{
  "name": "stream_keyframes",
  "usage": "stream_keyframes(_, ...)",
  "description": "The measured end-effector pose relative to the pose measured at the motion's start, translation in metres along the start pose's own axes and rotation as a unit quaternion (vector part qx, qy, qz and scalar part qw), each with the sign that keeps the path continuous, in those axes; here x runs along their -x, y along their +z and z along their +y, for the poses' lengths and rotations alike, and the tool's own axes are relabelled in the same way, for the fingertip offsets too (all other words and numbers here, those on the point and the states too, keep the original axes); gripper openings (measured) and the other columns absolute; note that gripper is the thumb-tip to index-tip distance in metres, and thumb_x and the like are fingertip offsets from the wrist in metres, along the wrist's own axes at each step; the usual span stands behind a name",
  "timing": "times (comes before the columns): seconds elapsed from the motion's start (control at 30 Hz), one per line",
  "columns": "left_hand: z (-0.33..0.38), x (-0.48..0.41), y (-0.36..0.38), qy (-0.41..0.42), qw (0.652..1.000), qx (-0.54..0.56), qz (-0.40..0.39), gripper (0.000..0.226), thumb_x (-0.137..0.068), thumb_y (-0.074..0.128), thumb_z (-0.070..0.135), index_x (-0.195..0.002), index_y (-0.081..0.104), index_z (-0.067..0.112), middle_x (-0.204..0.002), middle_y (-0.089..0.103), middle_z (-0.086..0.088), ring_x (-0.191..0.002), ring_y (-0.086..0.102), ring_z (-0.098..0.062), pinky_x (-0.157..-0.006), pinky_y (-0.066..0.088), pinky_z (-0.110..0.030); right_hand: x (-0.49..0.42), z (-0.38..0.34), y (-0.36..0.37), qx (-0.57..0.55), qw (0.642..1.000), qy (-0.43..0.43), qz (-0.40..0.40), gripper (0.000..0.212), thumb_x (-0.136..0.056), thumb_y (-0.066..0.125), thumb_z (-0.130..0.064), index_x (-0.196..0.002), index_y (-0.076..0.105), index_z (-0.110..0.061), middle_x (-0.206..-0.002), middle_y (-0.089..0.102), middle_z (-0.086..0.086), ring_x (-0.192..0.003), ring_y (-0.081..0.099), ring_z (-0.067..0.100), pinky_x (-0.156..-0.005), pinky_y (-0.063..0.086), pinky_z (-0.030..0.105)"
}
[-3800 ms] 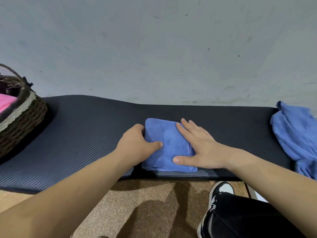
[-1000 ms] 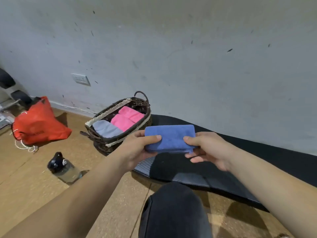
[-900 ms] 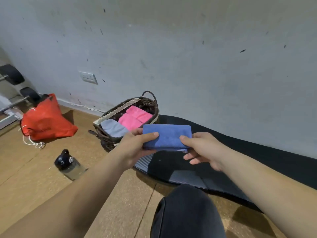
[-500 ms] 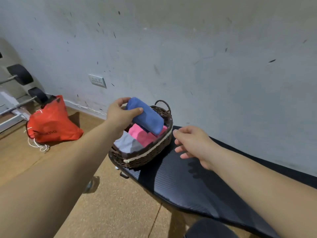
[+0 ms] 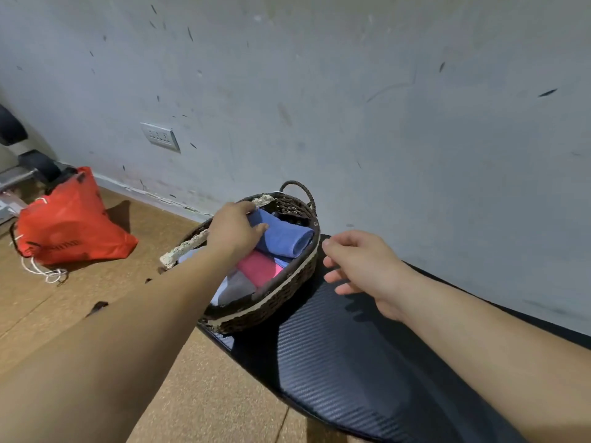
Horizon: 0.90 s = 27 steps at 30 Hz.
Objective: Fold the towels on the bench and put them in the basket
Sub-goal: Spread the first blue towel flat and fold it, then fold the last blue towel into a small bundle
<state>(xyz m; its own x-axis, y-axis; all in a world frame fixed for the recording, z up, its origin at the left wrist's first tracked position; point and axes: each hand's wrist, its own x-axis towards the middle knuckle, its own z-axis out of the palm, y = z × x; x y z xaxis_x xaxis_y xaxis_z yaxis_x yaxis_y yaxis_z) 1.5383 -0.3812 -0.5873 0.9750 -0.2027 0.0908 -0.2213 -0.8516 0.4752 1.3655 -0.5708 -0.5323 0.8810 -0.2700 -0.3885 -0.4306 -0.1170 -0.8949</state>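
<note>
Gripped folded blue towel (image 5: 284,236) with left hand (image 5: 236,233) inside basket (image 5: 275,302) at bench (image 5: 345,362) end. Hung right hand (image 5: 361,266) empty, loosely curled, nearby. Judged soft, light, easily unfolded; best pinched across all layers.

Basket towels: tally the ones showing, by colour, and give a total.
blue towel: 1, in the grip of the left hand
pink towel: 1
grey towel: 1
Total: 3 showing in the basket; more may lie hidden.
</note>
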Motion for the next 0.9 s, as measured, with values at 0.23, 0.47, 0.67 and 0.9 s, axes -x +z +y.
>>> stream_keyframes(0.23, 0.026, 0.020, 0.017, 0.114, 0.993, -0.029, -0.013, 0.053, -0.091, 0.062, 0.058, -0.120, 0.069, 0.014, -0.120, 0.067, -0.004, -0.109, 0.061, -0.026, -0.091, 0.052, -0.042, 0.002, 0.001, 0.000, -0.004, 1.000, 0.006, 0.004, 0.018, -0.101, 0.058, -0.037, -0.113, 0.066, -0.025, -0.107, 0.071, 0.002, -0.090, 0.073, 0.017, -0.079, 0.062, 0.035)
stream_keyframes(0.47, 0.008, 0.032, 0.020, 0.103, 0.989, -0.075, -0.072, 0.075, -0.086, 0.065, 0.067, -0.148, 0.050, 0.027, -0.153, 0.050, 0.008, -0.137, 0.048, -0.022, -0.110, 0.044, -0.041, 0.014, 0.001, -0.007, 0.014, 1.000, -0.010, -0.007, 0.017, -0.101, 0.058, -0.037, -0.108, 0.068, -0.026, -0.105, 0.072, 0.001, -0.089, 0.073, 0.018, -0.079, 0.061, 0.036)
stream_keyframes(0.67, 0.029, 0.049, 0.001, 0.079, 0.994, -0.009, -0.082, 0.053, -0.090, 0.070, 0.053, -0.134, 0.063, 0.025, -0.138, 0.062, 0.007, -0.126, 0.057, -0.020, -0.101, 0.049, -0.039, 0.034, 0.003, -0.027, 0.021, 1.000, -0.012, 0.004, 0.019, -0.101, 0.058, -0.039, -0.109, 0.068, -0.025, -0.104, 0.073, 0.000, -0.089, 0.074, 0.017, -0.074, 0.062, 0.033)
stream_keyframes(0.9, 0.121, 0.120, -0.015, 0.117, 0.980, 0.145, -0.064, 0.020, -0.095, 0.069, 0.028, -0.113, 0.074, 0.021, -0.109, 0.073, 0.011, -0.101, 0.064, -0.004, -0.090, 0.049, -0.023, 0.091, 0.014, -0.091, 0.019, 0.999, -0.010, 0.042, 0.020, -0.100, 0.059, -0.035, -0.109, 0.068, -0.021, -0.106, 0.074, 0.003, -0.093, 0.075, 0.021, -0.078, 0.062, 0.036)
